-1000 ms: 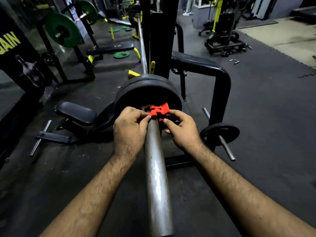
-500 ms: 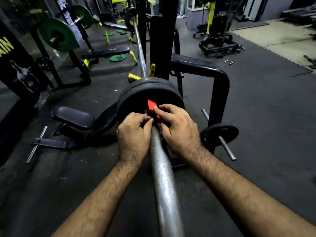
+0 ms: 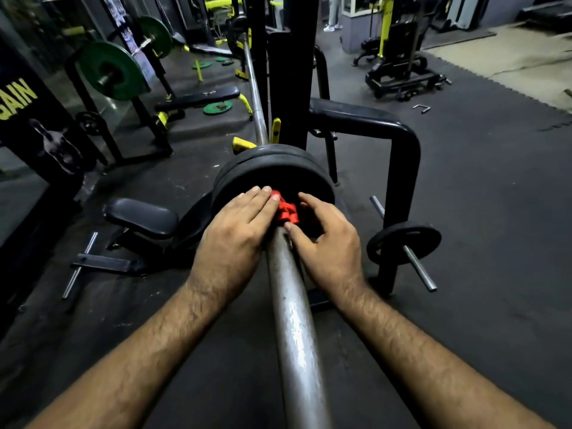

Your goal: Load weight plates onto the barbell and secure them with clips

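Note:
The steel barbell sleeve (image 3: pixel 294 320) runs from the bottom centre up to black weight plates (image 3: pixel 272 171) stacked on it. A red clip (image 3: pixel 286 212) sits on the sleeve right against the outer plate. My left hand (image 3: pixel 235 233) lies on the left of the sleeve, its fingers straight and pressing on the clip, with the fingertips reaching the plate's face. My right hand (image 3: pixel 328 243) is on the right side, thumb and curled fingers pinching the clip. Both hands hide most of the clip.
A black rack upright (image 3: pixel 294 72) and a bent black tube frame (image 3: pixel 402 150) stand just behind and to the right. A small plate (image 3: pixel 402 243) hangs on a storage peg at right. A bench seat (image 3: pixel 142 216) is at left, and green plates (image 3: pixel 111 69) sit on another bar beyond it.
The red clip has slid up the sleeve to the plate. My left fingers went from a curled pinch to lying straight over it; my right hand stays on the clip.

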